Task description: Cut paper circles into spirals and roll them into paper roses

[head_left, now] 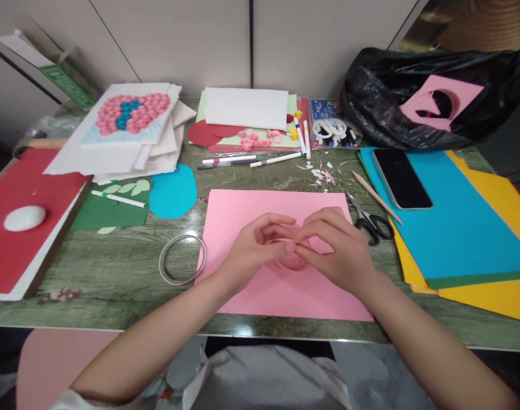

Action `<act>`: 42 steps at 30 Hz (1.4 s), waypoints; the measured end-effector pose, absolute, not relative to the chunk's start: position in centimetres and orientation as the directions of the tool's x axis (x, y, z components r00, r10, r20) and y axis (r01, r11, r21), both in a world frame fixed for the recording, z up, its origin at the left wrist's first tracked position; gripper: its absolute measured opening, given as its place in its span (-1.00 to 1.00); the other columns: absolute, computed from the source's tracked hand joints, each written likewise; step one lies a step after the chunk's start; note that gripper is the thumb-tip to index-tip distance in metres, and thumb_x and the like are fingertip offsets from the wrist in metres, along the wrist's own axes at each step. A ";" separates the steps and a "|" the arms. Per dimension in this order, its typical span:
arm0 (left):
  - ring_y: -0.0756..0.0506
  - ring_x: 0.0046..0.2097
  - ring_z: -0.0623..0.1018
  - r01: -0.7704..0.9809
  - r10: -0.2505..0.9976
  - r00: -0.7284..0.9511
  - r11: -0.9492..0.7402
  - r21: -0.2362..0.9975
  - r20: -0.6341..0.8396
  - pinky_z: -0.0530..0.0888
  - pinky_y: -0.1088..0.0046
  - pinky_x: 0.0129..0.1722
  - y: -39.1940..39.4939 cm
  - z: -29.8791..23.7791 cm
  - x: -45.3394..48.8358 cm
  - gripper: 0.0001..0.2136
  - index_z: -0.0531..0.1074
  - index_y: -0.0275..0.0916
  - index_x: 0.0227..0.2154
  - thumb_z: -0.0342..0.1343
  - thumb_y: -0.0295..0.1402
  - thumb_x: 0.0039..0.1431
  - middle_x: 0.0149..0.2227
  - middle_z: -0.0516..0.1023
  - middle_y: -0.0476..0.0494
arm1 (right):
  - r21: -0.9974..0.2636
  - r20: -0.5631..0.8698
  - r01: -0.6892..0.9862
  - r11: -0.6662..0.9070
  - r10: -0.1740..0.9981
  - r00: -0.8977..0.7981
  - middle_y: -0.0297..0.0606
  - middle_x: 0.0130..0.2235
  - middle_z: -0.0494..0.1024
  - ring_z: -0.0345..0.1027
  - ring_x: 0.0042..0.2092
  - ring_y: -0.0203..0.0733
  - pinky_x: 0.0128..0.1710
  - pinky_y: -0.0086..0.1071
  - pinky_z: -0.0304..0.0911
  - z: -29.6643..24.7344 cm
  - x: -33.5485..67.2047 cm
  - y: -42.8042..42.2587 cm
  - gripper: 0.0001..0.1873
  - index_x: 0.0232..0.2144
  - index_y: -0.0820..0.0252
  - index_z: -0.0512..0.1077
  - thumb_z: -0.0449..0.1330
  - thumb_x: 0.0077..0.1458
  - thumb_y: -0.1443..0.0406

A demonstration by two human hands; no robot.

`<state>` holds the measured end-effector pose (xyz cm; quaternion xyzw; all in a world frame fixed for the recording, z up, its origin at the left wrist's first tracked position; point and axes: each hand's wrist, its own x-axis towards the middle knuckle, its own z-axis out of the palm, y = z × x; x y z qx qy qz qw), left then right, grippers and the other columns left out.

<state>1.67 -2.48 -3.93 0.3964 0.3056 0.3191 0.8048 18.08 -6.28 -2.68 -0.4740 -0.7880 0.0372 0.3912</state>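
Note:
Over a pink paper sheet [243, 290], both my hands come together on a curled pink paper strip [294, 263], whose loops hang below the fingers. My left hand [260, 245] pinches it between thumb and fingers. From the other side, my right hand [339, 245] grips the strip with its thumb and fingertips close to my left thumb. Part of the strip is hidden behind the fingers. Black-handled scissors [373, 223] lie just beyond my right hand. To the left, a roll of tape [161, 265] rests at the pink sheet's edge.
A phone [403, 179] lies on blue paper [469, 228] at right, beside a pencil [377, 196]. Behind are markers [277, 159], paper scraps [322, 173] and a black plastic bag [366, 85]. Rosette-covered artwork [132, 114], a blue cutout [173, 192] and a white mouse [25, 218] are left.

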 end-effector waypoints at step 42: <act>0.01 -0.31 0.48 -0.189 0.717 0.658 0.454 0.871 -0.231 0.38 0.41 -0.23 -2.6 -3.9 1.8 -0.71 0.45 -0.25 -0.29 0.31 -0.48 -0.15 -0.39 0.51 -0.02 | -0.629 0.476 0.638 0.443 0.869 -0.135 -0.39 -0.45 0.21 0.16 -0.39 -0.31 -0.42 -0.36 0.07 -3.1 18.1 -6.3 -0.85 -0.58 0.16 0.36 0.29 -0.10 0.36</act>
